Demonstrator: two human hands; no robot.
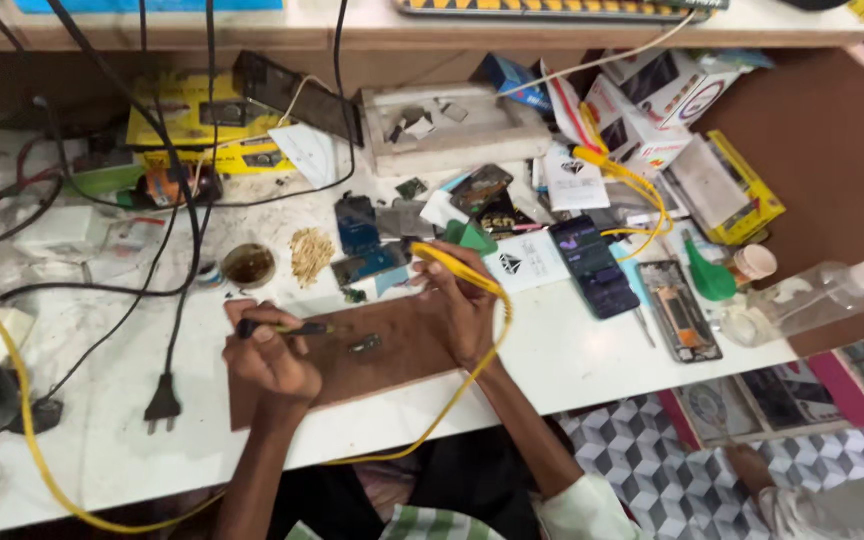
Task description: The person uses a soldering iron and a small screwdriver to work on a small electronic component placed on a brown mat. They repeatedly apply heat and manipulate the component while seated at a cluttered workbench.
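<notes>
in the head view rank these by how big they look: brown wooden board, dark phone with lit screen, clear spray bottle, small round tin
1. brown wooden board, clearly largest.
2 and 3. clear spray bottle and dark phone look close in size; the bottle seems a bit longer, but I would not rank them firmly.
4. small round tin, smallest.

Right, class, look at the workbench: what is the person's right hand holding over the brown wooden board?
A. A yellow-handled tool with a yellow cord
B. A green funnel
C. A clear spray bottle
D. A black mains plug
A: the right hand grips a yellow-handled tool whose yellow cord loops down past the wrist, above the wooden board; the spray bottle lies untouched off to the right.
</notes>
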